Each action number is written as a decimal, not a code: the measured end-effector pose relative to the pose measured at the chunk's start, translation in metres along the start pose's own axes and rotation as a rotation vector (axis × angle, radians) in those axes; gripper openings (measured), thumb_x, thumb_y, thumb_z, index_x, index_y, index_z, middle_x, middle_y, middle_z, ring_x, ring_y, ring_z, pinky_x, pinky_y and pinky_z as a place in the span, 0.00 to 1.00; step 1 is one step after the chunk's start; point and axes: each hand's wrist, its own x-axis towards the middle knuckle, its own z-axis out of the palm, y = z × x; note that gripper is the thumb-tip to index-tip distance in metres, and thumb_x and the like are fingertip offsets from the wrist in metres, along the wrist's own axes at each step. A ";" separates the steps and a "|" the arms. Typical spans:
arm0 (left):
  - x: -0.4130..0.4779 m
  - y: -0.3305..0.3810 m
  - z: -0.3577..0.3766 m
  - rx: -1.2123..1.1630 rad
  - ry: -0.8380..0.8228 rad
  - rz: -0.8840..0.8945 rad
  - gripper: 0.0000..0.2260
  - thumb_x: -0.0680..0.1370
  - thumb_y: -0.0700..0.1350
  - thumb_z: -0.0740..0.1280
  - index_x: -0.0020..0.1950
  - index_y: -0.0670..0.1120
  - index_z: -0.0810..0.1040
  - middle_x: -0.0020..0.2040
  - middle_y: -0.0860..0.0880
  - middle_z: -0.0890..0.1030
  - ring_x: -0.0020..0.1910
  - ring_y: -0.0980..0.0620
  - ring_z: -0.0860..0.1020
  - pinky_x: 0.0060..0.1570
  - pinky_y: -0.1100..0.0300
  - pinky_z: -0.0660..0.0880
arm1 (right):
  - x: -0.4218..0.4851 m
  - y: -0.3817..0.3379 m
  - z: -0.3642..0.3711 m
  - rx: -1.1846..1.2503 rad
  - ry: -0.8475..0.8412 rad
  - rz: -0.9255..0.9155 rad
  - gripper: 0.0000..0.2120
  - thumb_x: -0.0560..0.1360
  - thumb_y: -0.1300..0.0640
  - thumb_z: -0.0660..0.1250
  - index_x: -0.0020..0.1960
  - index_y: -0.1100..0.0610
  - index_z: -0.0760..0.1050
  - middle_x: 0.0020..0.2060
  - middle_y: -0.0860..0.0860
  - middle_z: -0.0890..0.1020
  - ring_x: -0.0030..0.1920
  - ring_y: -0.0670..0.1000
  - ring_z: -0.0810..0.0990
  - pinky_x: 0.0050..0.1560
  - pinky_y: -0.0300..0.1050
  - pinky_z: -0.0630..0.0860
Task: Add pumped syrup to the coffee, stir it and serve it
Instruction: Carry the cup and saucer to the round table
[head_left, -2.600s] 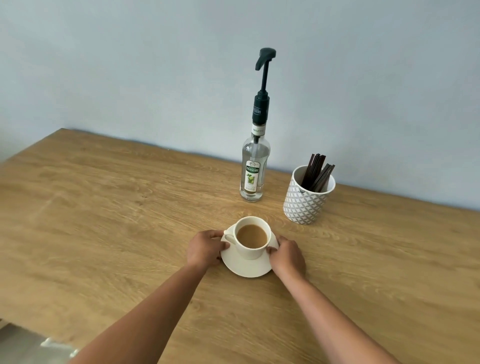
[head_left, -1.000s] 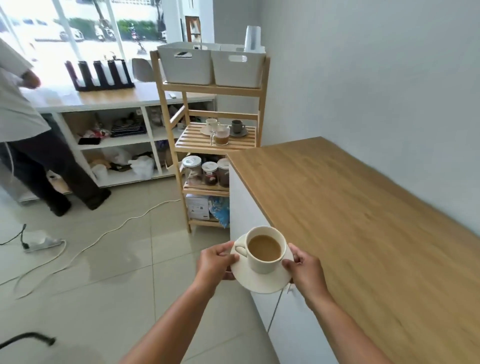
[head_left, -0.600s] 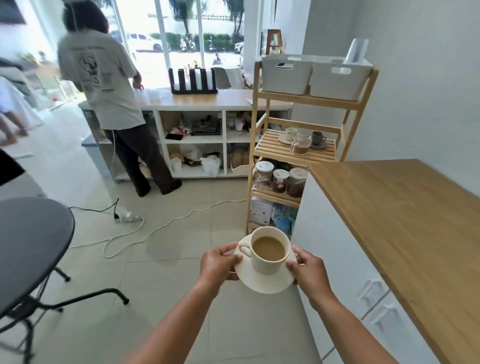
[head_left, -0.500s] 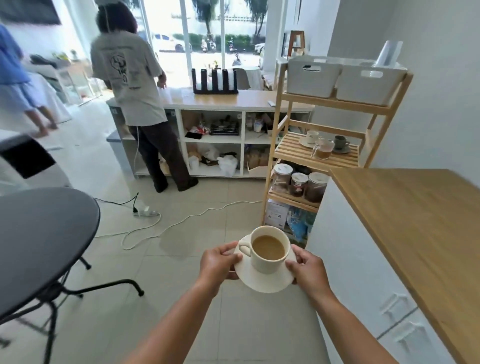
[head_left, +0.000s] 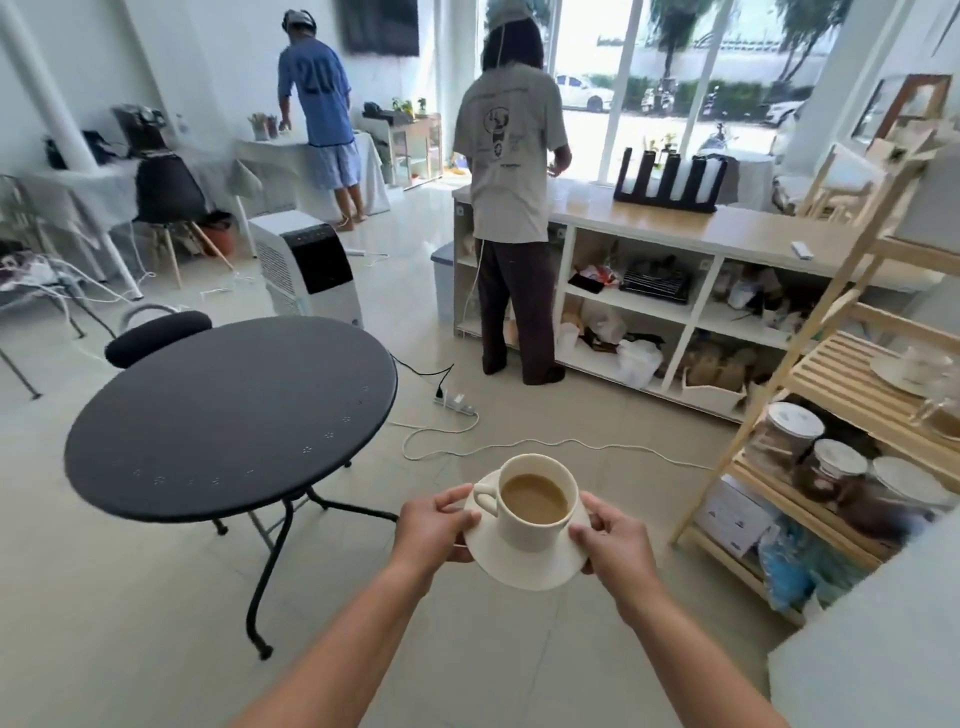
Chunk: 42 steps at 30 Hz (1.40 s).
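both hands carry a white saucer (head_left: 524, 564) in the air above the pale tiled floor (head_left: 130, 623), out in front of the person. the left hand (head_left: 431, 530) pinches the saucer's left edge, thumb on top of the rim and fingers curled beneath, so that grip is clenched on the saucer. the right hand (head_left: 615, 540) does the same on the right edge, its thumb lying on the rim just beside the cup (head_left: 537, 501). the white cup stands upright in the middle of the saucer, its handle turned to the left toward the left thumb. it holds light brown milky coffee (head_left: 534, 499), the surface level and a little below the rim. neither hand touches the cup itself.

to the left and a little ahead stands a round black worktop (head_left: 228, 415) on thin black metal legs, with a black-seated chair (head_left: 156, 335) at its far side. on the right is a wooden shelf rack (head_left: 831, 395) with lidded jars (head_left: 815, 457) on a lower shelf and another cup and saucer on the slatted shelf above. farther off, a long white counter (head_left: 691, 228) with open shelves runs across the room; a person in a grey t-shirt (head_left: 511, 171) stands at it, back to the camera. another person in a blue top (head_left: 317, 98) stands at a cloth-covered table near the back wall. a white cable (head_left: 519, 444) and a power strip (head_left: 457, 402) lie on the floor between the round worktop and the counter.
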 end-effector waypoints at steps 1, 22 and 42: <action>0.006 0.002 -0.007 -0.006 0.032 -0.001 0.18 0.77 0.32 0.68 0.66 0.41 0.80 0.49 0.41 0.86 0.34 0.49 0.82 0.33 0.56 0.82 | 0.012 -0.004 0.009 -0.007 -0.035 -0.006 0.23 0.74 0.67 0.65 0.54 0.39 0.79 0.28 0.39 0.81 0.28 0.40 0.75 0.26 0.35 0.72; 0.109 0.039 -0.115 -0.182 0.565 0.000 0.15 0.77 0.33 0.67 0.58 0.47 0.86 0.41 0.48 0.87 0.31 0.54 0.83 0.30 0.60 0.80 | 0.188 -0.085 0.190 -0.205 -0.589 -0.104 0.20 0.73 0.67 0.64 0.56 0.46 0.82 0.30 0.43 0.76 0.35 0.48 0.74 0.30 0.42 0.73; 0.208 0.070 -0.326 -0.274 0.745 -0.027 0.15 0.76 0.34 0.69 0.51 0.53 0.86 0.39 0.51 0.87 0.37 0.50 0.86 0.38 0.47 0.85 | 0.265 -0.124 0.444 -0.343 -0.724 -0.154 0.20 0.72 0.63 0.67 0.54 0.39 0.81 0.38 0.45 0.85 0.44 0.51 0.83 0.48 0.54 0.83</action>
